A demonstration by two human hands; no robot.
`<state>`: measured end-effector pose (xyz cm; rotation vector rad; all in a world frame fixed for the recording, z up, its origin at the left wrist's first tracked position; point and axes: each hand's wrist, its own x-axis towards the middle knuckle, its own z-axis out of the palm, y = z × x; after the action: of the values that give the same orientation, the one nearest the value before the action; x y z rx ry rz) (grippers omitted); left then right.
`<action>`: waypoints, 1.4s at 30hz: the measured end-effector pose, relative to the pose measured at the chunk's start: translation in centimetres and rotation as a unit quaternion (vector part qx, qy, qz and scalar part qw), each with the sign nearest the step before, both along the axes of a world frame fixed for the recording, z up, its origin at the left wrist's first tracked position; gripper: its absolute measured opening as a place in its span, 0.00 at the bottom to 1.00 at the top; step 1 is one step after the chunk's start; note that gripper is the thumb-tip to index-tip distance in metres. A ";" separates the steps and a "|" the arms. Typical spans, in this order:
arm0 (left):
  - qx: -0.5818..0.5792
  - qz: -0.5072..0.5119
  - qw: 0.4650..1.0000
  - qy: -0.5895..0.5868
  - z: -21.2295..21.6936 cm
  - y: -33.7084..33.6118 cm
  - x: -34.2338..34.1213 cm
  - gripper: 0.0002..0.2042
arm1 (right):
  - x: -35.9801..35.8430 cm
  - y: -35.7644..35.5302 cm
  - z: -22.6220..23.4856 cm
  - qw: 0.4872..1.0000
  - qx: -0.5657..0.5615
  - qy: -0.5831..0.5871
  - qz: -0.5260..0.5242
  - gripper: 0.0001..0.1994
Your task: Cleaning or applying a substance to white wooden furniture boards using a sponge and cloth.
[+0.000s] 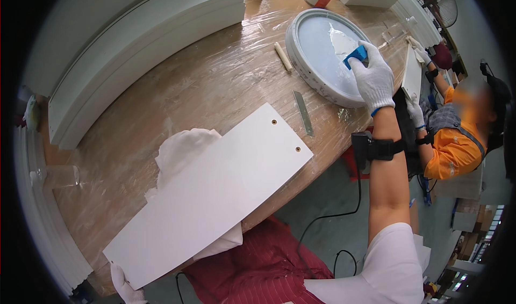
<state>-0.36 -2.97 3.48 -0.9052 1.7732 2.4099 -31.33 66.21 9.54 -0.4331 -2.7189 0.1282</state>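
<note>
So the right hand [374,78], in a white knit glove, is stretched out to the upper right of the frame and closed around a small blue scraper [357,55] — it's pressing the thing into the white paste [340,41] smeared inside a big round tray [306,62], probably because that's where the filler gets scooped from. The left hand [124,287], also gloved, sits way down at the lower left, gripping the near end of a long white board [215,194]; it's half cut off by the frame edge, so I can't really tell how the fingers wrap it. The board lies diagonally across the middle with its two-hole end pointing at the tray, and it seems propped on a bunched white cloth [183,151], which would keep it off the table and steady. A thin metal blade [303,112] and a short wooden dowel [283,57] lie between board and tray, within easy reach. The wooden table [204,84] is wrapped in wrinkly clear plastic film — keeps the paste off the wood, I guess. Stacked white panels [145,46] run along the upper left. At the right edge another person [457,143] in an orange shirt works on their own white piece with gloved hands.
</note>
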 end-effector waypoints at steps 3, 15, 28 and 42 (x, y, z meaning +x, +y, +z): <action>-0.007 0.044 0.999 -0.006 0.2 0.6 0.1 0.26 | 3.7 -3.2 -0.6 0.935 -0.315 0.108 0.124 0.24; -0.034 0.033 0.998 0.030 0.1 2.3 -0.1 0.27 | 3.6 -11.7 -1.3 0.914 -0.276 0.002 0.297 0.20; -0.040 0.037 0.998 0.020 -0.2 1.7 -0.1 0.25 | 4.3 -11.3 -1.4 0.931 -0.276 -0.030 0.235 0.20; -0.028 0.057 0.998 -0.007 0.1 1.2 -0.1 0.23 | 17.4 -9.2 -0.1 0.939 -0.326 -0.004 0.109 0.21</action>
<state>-0.42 -1.81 3.62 -1.0550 1.8407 2.4248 -13.88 57.01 9.40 -0.2969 -2.6645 1.1067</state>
